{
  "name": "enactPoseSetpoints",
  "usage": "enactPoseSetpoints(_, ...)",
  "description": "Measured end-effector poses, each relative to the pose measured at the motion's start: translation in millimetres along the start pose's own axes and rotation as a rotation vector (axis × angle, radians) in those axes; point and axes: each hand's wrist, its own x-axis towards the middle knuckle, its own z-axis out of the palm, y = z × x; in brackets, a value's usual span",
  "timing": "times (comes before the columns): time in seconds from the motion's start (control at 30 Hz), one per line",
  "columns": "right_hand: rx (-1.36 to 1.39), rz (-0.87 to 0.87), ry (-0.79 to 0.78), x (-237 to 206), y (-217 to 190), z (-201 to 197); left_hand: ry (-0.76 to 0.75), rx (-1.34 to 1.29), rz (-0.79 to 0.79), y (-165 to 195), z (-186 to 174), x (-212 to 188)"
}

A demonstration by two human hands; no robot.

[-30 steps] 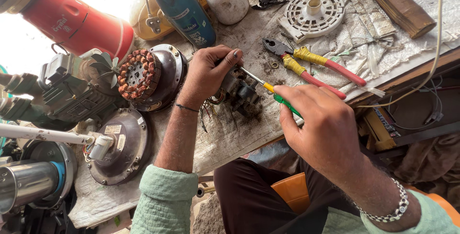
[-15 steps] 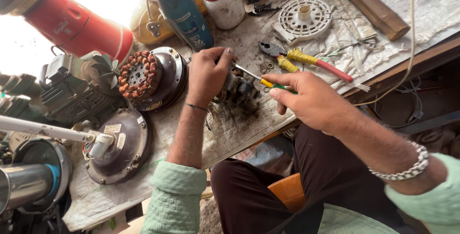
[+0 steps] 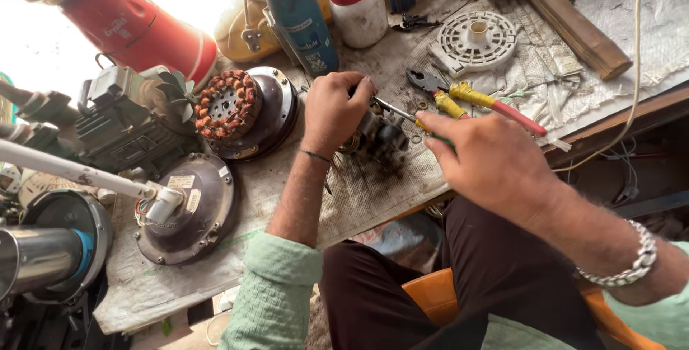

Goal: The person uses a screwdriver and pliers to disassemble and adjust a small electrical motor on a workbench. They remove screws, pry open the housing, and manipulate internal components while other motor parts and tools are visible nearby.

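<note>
on the cloth-covered workbench (image 3: 373,199), left hand (image 3: 337,110) steadies small motor (image 3: 380,135); right hand (image 3: 495,160) holds screwdriver (image 3: 398,111).

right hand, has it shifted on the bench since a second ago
Yes. The right hand, gripping the screwdriver, has crept up toward the pliers: its knuckles now sit just under their yellow handles, where earlier a clear gap showed.

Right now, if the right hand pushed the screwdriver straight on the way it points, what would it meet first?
The right hand points the screwdriver up-left. Its tip is already at the small dark motor part beside the left hand, whose fingers lie next in line; depth is unclear.
</note>
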Motion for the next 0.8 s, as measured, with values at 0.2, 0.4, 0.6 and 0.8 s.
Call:
enactPoseSetpoints(0.2,0.228,0.479,-0.324,9,0,-5,-0.103,0.001,-0.069,-6,1,0)
enactPoseSetpoints(0.4,0.348,0.610,-0.405,13,-6,-5,-0.088,-0.067,-0.031,-12,1,-3)
enactPoseSetpoints(0.6,0.443,0.600,-0.370,13,1,-4,-0.070,-0.014,-0.105,-8,5,-3)
enactPoseSetpoints(0.8,-0.068,-0.040,-0.053,-3,2,1,-0.058,0.015,-0.004,-7,6,-1)
